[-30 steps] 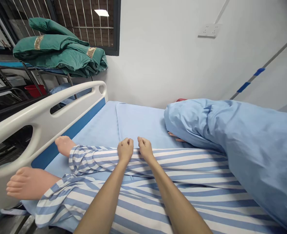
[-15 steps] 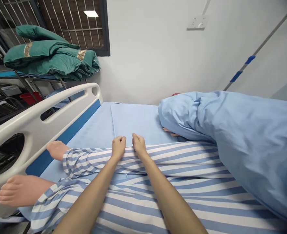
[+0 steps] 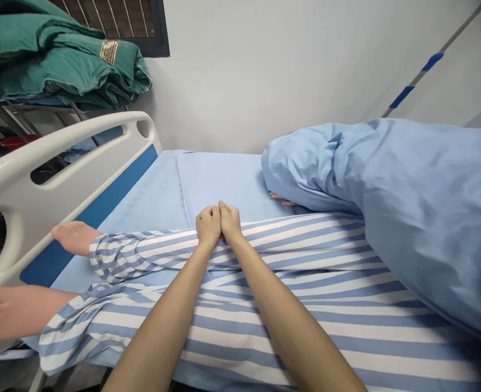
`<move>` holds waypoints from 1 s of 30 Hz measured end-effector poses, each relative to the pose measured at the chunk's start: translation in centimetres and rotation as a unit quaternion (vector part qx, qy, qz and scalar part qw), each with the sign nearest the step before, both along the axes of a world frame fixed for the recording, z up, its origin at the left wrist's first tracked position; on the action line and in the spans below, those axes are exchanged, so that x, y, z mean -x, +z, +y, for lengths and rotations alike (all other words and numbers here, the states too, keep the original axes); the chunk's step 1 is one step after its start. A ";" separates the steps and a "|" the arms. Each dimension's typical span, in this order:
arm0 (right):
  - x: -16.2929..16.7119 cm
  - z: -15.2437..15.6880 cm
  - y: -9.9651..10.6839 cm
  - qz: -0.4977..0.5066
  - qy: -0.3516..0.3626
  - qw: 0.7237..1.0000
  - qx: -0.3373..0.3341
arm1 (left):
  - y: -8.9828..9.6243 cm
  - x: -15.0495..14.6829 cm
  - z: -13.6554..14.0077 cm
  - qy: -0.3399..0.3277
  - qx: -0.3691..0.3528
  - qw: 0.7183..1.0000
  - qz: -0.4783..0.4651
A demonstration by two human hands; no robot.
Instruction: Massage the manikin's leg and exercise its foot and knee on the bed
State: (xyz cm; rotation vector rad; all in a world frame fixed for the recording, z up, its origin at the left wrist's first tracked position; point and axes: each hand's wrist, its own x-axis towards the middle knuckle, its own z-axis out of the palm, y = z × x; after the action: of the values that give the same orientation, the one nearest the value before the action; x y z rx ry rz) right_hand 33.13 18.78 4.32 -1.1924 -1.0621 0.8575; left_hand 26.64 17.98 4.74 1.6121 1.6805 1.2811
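My left hand [image 3: 208,223] and my right hand [image 3: 229,220] are side by side over the far leg of the striped trousers [image 3: 273,239], around the knee or shin. Both are closed into fists and touch along their thumb sides. Nothing shows in either one, and the curled fingertips face away from me. Whether the fists press on the leg or hover just above it, I cannot tell. The trousers are on a lying figure, whose bare far foot [image 3: 75,237] and near foot [image 3: 24,311] point left.
A bunched light blue quilt [image 3: 407,179] covers the figure's upper part at right, some fingers peeking from its edge. The white and blue bed end board [image 3: 81,141] rises at left. Green folded bedding [image 3: 69,65] lies behind it. A pole [image 3: 420,76] leans along the wall.
My two fists, apart half a second ago, have come together until they touch. My head view has tilted down and shifted slightly right.
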 end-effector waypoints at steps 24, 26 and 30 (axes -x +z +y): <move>-7.0 -1.3 1.4 -0.147 0.047 0.988 0.011 | 0.1 -0.1 -0.1 0.024 0.012 0.997 0.076; -7.2 -1.3 1.0 -0.133 0.049 0.990 0.014 | 0.2 -0.2 -0.1 0.021 0.011 0.997 0.078; -6.8 -1.2 1.2 -0.157 0.034 0.987 -0.001 | 0.2 -0.2 -0.4 0.014 0.007 0.997 0.080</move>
State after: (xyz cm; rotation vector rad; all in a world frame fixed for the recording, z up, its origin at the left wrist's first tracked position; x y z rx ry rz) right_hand 39.89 17.55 5.51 -1.3245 -1.3652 0.7333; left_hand 26.80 17.61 4.95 1.7275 1.8092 1.1783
